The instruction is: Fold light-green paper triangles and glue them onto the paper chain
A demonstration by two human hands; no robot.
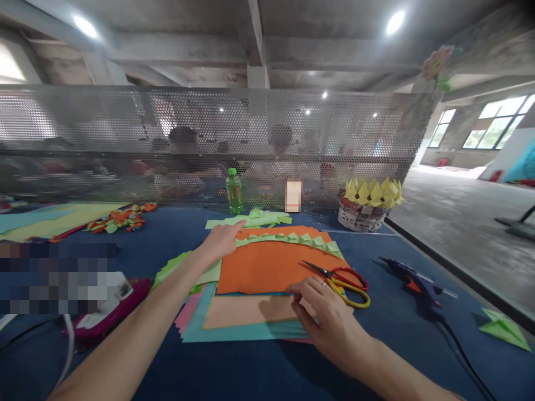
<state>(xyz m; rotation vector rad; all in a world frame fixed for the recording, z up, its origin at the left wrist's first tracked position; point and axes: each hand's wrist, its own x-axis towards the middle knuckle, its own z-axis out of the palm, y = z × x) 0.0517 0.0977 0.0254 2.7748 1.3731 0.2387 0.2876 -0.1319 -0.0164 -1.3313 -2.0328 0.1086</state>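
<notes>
My left hand [222, 240] reaches over the far left corner of an orange paper sheet [267, 271], index finger stretched towards loose light-green paper pieces [261, 218]. Its other fingers are mostly hidden, and I cannot tell whether it touches the paper. Beside it begins a curved strip of folded green paper points [292, 239], lying across the orange sheet. My right hand [321, 309], with a ring on one finger, is over the near right part of the paper stack, fingers loosely bent and apart, holding nothing. Just beyond it lie scissors with red and yellow handles [349, 277].
A glue gun [412, 275] with its cord lies at right, near a folded green paper piece [505, 328]. Behind stand a green bottle [234, 192] and a basket with yellow paper points [363, 214]. At left are a magenta-and-white device [111, 312] and small orange-green pieces [121, 219].
</notes>
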